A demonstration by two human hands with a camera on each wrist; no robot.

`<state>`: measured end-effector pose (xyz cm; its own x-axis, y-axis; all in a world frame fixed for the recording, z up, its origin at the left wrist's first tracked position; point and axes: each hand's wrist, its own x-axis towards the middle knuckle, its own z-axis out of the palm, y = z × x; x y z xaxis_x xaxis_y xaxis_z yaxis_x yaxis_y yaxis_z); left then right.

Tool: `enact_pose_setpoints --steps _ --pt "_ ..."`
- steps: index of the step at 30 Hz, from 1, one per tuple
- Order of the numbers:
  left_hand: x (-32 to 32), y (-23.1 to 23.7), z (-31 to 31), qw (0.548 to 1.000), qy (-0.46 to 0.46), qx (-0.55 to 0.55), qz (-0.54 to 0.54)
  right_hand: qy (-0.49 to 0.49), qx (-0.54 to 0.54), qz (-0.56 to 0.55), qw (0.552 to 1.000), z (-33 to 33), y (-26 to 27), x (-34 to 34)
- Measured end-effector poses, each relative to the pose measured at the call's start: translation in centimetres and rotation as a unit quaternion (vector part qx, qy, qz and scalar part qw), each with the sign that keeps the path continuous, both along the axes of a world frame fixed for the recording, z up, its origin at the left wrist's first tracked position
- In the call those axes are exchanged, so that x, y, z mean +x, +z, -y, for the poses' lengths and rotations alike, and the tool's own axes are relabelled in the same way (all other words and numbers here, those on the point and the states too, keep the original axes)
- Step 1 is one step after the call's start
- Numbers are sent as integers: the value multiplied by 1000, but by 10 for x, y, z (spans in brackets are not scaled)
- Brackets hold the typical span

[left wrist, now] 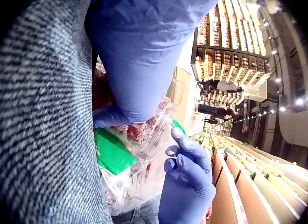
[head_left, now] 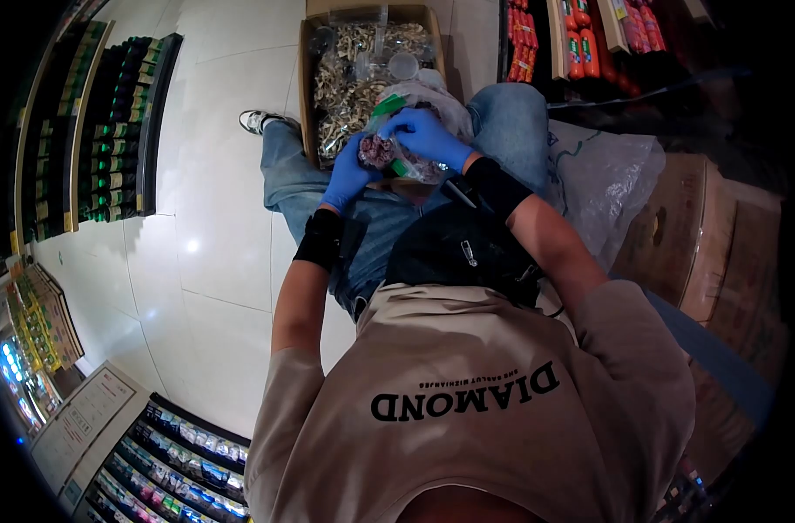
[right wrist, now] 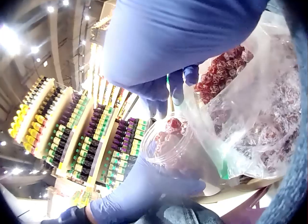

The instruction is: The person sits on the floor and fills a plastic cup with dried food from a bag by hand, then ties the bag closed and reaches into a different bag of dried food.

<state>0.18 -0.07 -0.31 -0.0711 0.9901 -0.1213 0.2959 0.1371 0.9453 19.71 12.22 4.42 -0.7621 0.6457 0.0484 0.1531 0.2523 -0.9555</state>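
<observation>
In the head view my gloved left hand holds a clear plastic jar with wrinkled, dark-red dried fruit in it. The right wrist view shows this hand's fingers around the jar's lower side and the open mouth facing up. My gloved right hand is just over the jar, its fingers loosely bent and pointing down at the rim, with nothing seen between them. Beside the jar lies a large clear plastic bag of the same dried fruit, with green parts at its edge.
A cardboard box between the legs carries pale brown dried slices and clear round plastic pieces. Shelves of bottles stand to the left, shelves of red packets at the front right. A plastic sheet and cartons lie right.
</observation>
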Motion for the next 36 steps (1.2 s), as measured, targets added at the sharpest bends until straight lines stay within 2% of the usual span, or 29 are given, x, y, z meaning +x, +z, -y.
enact_pose_setpoints --steps 3,5,8,12,15,17,18,20,24,26,32,34,36 --pt "1 4 1 1000 2 10 -7 1 17 -42 999 0 -2 -1" --pt "2 5 1 1000 3 27 -16 16 107 -13 994 1 -7 -1" --pt "2 5 1 1000 3 24 -4 13 53 12 998 -2 0 0" --pt "3 10 0 1000 1 11 -9 39 33 47 998 -1 1 2" --pt "3 11 0 1000 5 9 -6 -3 20 12 1000 1 -3 -1" --pt "3 8 0 1000 9 7 -3 -26 -33 -52 998 2 1 -4" --pt "2 7 0 1000 8 5 -1 -26 -33 -51 998 1 -4 -3" --pt "2 3 -1 1000 6 3 2 2 121 -37 992 -1 -15 -3" --pt "2 4 0 1000 3 11 11 12 126 10 992 -1 -9 0" --pt "2 7 0 1000 3 10 16 69 74 69 992 -4 -8 1" --pt "0 -5 0 1000 9 10 10 17 66 -17 998 0 0 -2" --pt "-1 -5 -1 1000 1 4 -24 27 74 14 997 1 -5 -3" --pt "-1 -6 -1 1000 1 5 -14 36 82 45 995 2 -7 -2"
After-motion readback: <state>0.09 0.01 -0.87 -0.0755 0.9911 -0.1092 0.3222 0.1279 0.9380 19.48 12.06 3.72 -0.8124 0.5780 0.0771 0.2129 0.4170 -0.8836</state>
